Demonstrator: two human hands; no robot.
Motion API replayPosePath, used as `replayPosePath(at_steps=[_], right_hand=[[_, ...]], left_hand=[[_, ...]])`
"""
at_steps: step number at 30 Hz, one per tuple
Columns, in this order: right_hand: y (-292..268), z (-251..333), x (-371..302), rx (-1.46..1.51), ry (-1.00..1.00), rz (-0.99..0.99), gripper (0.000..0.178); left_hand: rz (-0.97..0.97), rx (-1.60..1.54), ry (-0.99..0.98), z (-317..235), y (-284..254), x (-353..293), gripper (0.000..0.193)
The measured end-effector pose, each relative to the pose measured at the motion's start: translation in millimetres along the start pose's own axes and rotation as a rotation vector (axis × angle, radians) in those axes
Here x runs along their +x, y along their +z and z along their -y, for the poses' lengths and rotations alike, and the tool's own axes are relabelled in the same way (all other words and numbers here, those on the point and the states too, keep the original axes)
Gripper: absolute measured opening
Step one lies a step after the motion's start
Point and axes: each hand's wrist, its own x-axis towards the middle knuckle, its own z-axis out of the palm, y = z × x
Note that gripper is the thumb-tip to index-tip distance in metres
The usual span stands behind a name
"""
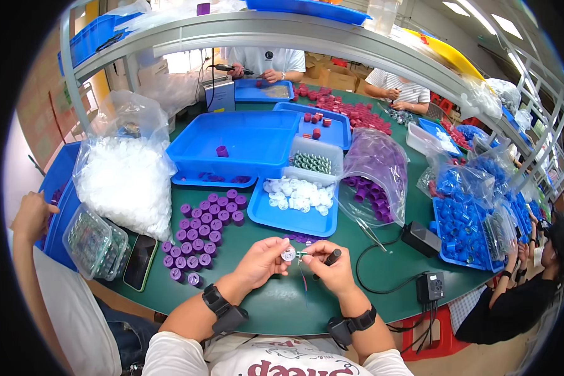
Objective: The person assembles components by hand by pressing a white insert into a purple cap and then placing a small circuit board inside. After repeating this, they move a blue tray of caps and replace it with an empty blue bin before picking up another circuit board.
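Observation:
Near the table's front edge, my left hand (264, 260) is closed, pinching a clear round plastic piece (288, 254). Close beside it, my right hand (333, 271) is closed too, its fingertips on a small green circuit board (300, 254) with thin red and blue wires (304, 279) hanging down. A black-handled tool (335, 255) also sits in the right hand, and its far end is hidden by the fingers. The board and the clear piece are almost touching; I cannot tell whether they meet. Several purple caps (203, 230) stand in rows left of my hands.
Beyond my hands, a blue tray (261, 216) holds clear round pieces, with a box of circuit boards (336, 164) behind it. Bags of white parts (126, 188) and purple caps (382, 160) flank it. A phone (140, 263) and black adapters (430, 287) lie about. Other people work around the table.

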Motion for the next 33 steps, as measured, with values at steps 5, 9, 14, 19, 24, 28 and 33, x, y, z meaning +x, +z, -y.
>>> replayPosePath(at_steps=[5, 9, 14, 19, 24, 28, 33], right_hand=[[12.7, -1.6, -1.4, -0.055, 0.013, -0.017, 0.006], [13.1, -7.3, -1.3, -0.073, -0.002, -0.082, 0.006], [9.8, -6.6, -0.9, 0.275, 0.134, -0.104, 0.007], [7.9, -7.1, -1.1, 0.136, 0.093, -0.128, 0.007], [12.8, -5.5, -0.6, -0.160, -0.105, -0.137, 0.006], [14.3, -6.1, -0.5, -0.320, -0.210, -0.129, 0.006], [15.2, -5.0, -0.3, -0.473, -0.310, -0.127, 0.007]], left_hand=[[-0.111, 0.164, 0.069, 8.5, -2.9, 1.4, 0.030], [-0.125, 0.124, 0.145, 9.6, 1.4, -0.5, 0.024], [-0.051, 0.400, 0.358, 6.5, 5.0, -2.9, 0.019], [-0.118, 0.517, 0.537, 11.6, 5.1, -2.5, 0.016], [-0.230, 0.771, 0.520, 10.0, 7.1, -6.1, 0.014], [-0.232, 0.767, 0.525, 8.2, 11.8, -9.6, 0.014], [-0.211, 0.854, 0.515, 1.0, 15.5, -14.8, 0.015]])
